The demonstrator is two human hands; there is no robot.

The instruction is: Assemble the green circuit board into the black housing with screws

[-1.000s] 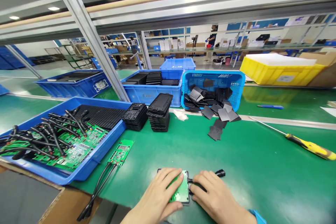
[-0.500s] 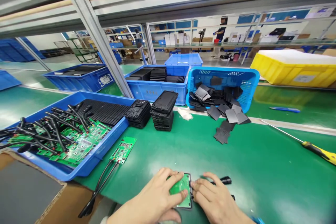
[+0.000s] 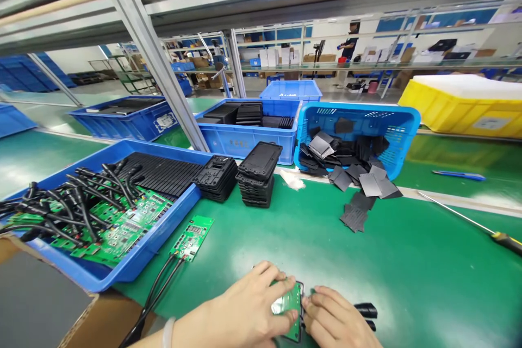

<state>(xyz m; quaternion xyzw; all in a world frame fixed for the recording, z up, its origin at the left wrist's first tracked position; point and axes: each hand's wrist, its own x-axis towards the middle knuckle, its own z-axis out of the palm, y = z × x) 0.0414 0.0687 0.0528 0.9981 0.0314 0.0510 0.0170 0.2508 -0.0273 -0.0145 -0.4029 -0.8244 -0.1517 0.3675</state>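
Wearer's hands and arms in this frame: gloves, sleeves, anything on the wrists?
Both hands are bare, no gloves. The left hand has a pale translucent bangle on its wrist and no sleeve in view. The right hand shows no ring; its wrist is cut off by the frame.

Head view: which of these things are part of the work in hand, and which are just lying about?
In hand:
left hand and right hand pressing on the green board
its black cable plugs

Lying about:
spare board with cables
tray of boards
stacked black housings
black pads
screwdriver
blue pen
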